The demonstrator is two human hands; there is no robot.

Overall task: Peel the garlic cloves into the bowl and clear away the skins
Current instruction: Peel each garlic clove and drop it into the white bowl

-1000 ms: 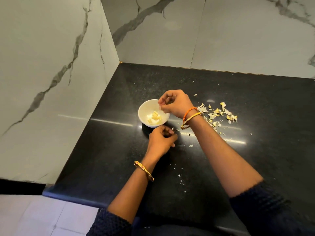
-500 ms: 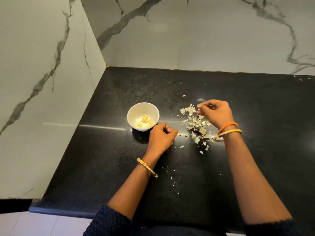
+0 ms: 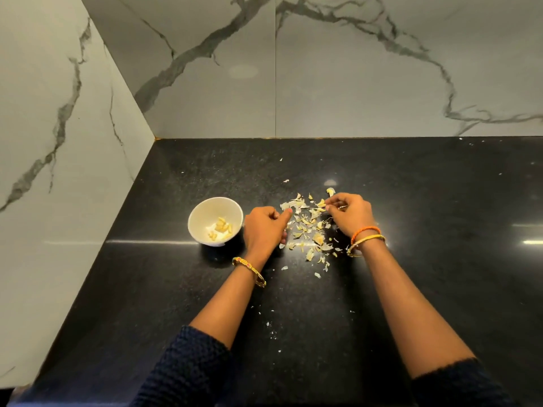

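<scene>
In the middle of the frame, on a black stone counter [image 3: 411, 289], the garlic skins [image 3: 308, 227] lie scattered in a loose patch that runs from upper centre down toward the lower right of centre, its long axis roughly vertical in the picture, with a few stray flakes trailing toward the bottom centre. Just left of the patch stands a small white bowl [image 3: 199, 218], upright and open to the camera, with peeled garlic cloves [image 3: 221, 227] heaped at its bottom; the cloves are too small to tell which way each points. The counter is boxed in by marble walls [image 3: 352, 83] along the top of the frame and the left side, meeting in a corner at upper left, so the bowl sits nearer that walled corner, while bare counter spreads wide toward the right edge and toward the bottom edge, where the counter's front rim shows at lower left. The left hand [image 3: 264, 227] sits between bowl and skins, fingers curled into a loose fist with the thumb tip at the patch's left edge; whether it holds anything cannot be told. The right hand [image 3: 349, 212] rests at the patch's upper right, fingers curled and pinching among the skins there. Bangles circle both wrists, and dark knitted sleeves cover the forearms at the bottom.
</scene>
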